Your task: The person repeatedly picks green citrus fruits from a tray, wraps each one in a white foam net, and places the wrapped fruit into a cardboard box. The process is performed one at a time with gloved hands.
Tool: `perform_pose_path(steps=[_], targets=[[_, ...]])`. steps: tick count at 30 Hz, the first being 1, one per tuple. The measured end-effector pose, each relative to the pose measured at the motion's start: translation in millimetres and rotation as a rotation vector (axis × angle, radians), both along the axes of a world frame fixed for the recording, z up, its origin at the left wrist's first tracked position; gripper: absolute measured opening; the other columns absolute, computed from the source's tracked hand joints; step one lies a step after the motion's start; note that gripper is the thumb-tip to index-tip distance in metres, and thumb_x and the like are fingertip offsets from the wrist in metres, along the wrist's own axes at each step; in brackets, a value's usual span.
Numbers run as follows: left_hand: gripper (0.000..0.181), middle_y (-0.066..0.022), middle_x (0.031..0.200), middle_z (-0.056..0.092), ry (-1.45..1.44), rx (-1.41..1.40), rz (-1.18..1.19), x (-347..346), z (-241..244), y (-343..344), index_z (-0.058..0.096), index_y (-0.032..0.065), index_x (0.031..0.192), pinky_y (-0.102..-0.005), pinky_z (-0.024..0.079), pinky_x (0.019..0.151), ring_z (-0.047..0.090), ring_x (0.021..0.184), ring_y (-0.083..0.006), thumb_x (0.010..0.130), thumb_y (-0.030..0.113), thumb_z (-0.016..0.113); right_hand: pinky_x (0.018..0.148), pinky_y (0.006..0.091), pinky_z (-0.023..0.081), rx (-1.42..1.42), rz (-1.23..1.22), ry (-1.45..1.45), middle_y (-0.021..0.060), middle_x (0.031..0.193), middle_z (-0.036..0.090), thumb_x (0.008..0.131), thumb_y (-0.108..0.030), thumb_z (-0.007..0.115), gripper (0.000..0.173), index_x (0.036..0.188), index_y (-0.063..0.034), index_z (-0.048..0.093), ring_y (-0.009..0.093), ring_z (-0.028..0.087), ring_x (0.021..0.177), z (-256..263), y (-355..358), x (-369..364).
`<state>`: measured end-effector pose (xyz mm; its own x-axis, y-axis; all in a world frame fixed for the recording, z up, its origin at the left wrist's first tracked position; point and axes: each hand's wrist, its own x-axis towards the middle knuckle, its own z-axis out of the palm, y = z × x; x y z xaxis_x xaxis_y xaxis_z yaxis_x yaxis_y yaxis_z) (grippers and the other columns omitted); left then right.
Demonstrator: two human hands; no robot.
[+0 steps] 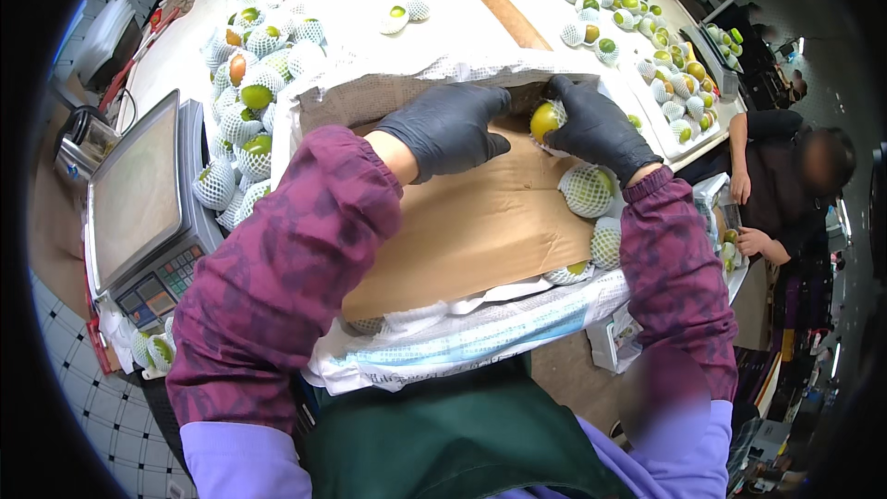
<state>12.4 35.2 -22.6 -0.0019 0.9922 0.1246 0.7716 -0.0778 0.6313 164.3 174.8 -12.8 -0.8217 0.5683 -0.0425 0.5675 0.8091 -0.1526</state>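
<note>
My right hand (589, 126), in a black glove, grips a round yellow-green fruit (546, 121) in a white foam net at the far right corner of a newspaper-lined box (478, 350). Over the far part of the same box is my left hand (454, 128), also gloved, thumb apart from the fingers and nothing visible in it. A brown cardboard sheet (478, 222) lies inside the box below both hands. Along its right side sit several netted fruits, one a green fruit (587, 190). Fruit under the sheet is mostly hidden.
Netted fruits (256, 97) are heaped left of the box, beside a weighing scale (138, 194). More fruits (675, 83) lie on the white table (374, 48) at the right. Another person (783, 180) works at the far right with a smaller box.
</note>
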Motion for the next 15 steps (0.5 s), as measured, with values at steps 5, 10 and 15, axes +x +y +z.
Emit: perform_pose_path(steps=[5,10,15], targets=[[0.031,-0.017,0.078,0.058,0.026,0.027,-0.03,-3,-3,2,0.052,-0.0004,0.099,-0.0357,0.044,0.063,0.055,0.07,-0.0301,0.075,0.016,0.062,0.077,0.0414,0.043,-0.004,0.093,0.12,0.0215,0.093,0.054,0.058,-0.01,0.069,0.053,0.104,-0.0074,0.044,0.04,0.049,0.093,-16,6,6],[0.045,-0.0158,0.091,0.058,-0.117,0.097,-0.006,-6,-3,3,0.045,0.0006,0.112,-0.0338,0.045,0.073,0.056,0.082,-0.0266,0.072,0.009,0.064,0.074,0.0251,0.045,-0.805,-0.065,0.389,0.0076,0.093,0.055,0.066,-0.004,0.069,0.049,0.109,-0.0082,0.047,0.014,0.053,0.088,34,-15,2],[0.058,-0.0129,0.109,0.051,-0.215,0.623,-0.029,0,3,8,0.038,0.0023,0.12,-0.0315,0.043,0.083,0.054,0.093,-0.0254,0.069,0.006,0.068,0.071,0.0238,0.048,-1.21,-0.04,0.774,0.0072,0.094,0.056,0.076,-0.011,0.064,0.039,0.11,-0.0018,0.048,0.013,0.056,0.083,36,-20,7]])
